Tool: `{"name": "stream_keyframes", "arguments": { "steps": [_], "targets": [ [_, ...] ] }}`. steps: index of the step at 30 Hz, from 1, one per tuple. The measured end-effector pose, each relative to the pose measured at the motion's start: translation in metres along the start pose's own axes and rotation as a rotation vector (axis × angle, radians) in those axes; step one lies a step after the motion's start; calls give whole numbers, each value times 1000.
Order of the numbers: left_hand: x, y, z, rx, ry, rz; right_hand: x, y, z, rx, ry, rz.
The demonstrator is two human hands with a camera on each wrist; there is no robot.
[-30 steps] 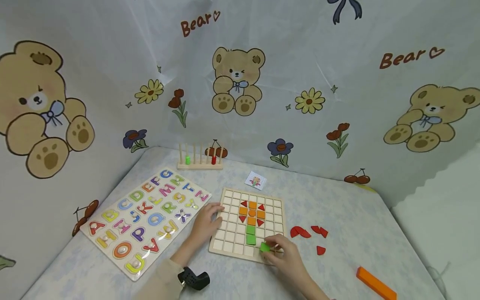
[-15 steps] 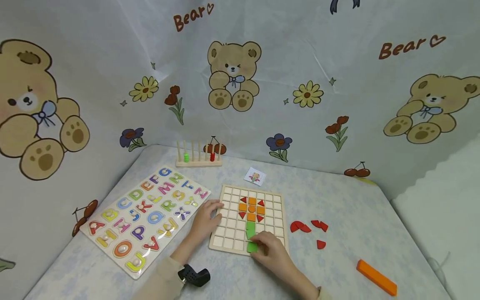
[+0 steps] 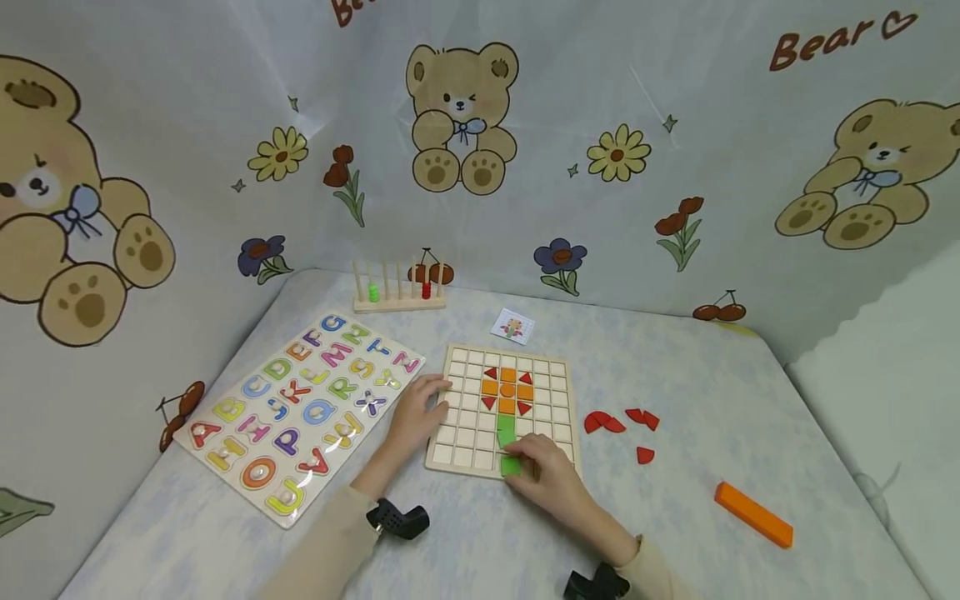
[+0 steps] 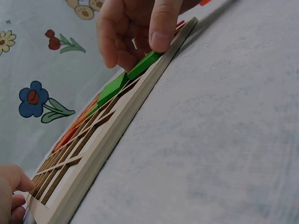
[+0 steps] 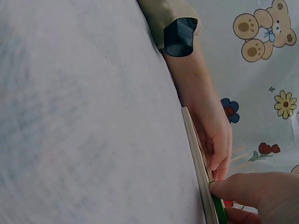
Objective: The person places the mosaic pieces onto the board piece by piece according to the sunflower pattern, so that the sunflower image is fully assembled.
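A wooden grid board [image 3: 465, 458] lies on the table, seen almost edge-on in both wrist views. My right hand [image 3: 551, 479] pinches a green square tile [image 3: 511, 465] between thumb and fingers at the board's near edge. Just beyond it, another green tile [image 4: 112, 89] sits tilted in the same column. Further up are orange squares [image 3: 507, 407] around an orange circle [image 3: 507, 390], with red triangles [image 3: 524, 408] at the corners. The fingertips of my left hand [image 3: 411, 417] rest against the board's left edge.
An alphabet puzzle board [image 3: 300, 433] lies at the left. Loose red pieces [image 3: 603, 422] and an orange bar [image 3: 753, 514] are on the right. Behind the grid board are a picture card [image 3: 513, 326] and a pegged counting rack [image 3: 400, 305].
My right hand has moved left with the green tile, from beside the green column to its near end. My left hand has stayed at the board's edge. The head view has tilted downward.
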State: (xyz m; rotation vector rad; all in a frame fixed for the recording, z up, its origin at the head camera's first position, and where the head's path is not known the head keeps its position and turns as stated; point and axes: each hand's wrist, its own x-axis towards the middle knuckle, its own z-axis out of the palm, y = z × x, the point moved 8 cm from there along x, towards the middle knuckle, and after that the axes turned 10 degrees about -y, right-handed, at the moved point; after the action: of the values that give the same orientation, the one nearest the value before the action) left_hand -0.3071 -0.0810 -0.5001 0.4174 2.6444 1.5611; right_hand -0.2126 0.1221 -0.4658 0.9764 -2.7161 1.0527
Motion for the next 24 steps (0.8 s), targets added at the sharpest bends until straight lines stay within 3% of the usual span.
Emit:
{"name": "stream_keyframes", "arguments": {
  "steps": [6, 10, 18, 24],
  "targets": [
    [8, 2, -4, -3, -12, -20, 6, 6, -2, 30, 37, -3],
    [10, 5, -5, 13, -15, 6, 7, 9, -1, 56, 46, 2],
    [9, 3, -2, 20, -15, 0, 6, 7, -2, 91, 77, -33],
    [8, -2, 1, -4, -43, -16, 1, 12, -6, 117, 169, -24]
  ]
}}
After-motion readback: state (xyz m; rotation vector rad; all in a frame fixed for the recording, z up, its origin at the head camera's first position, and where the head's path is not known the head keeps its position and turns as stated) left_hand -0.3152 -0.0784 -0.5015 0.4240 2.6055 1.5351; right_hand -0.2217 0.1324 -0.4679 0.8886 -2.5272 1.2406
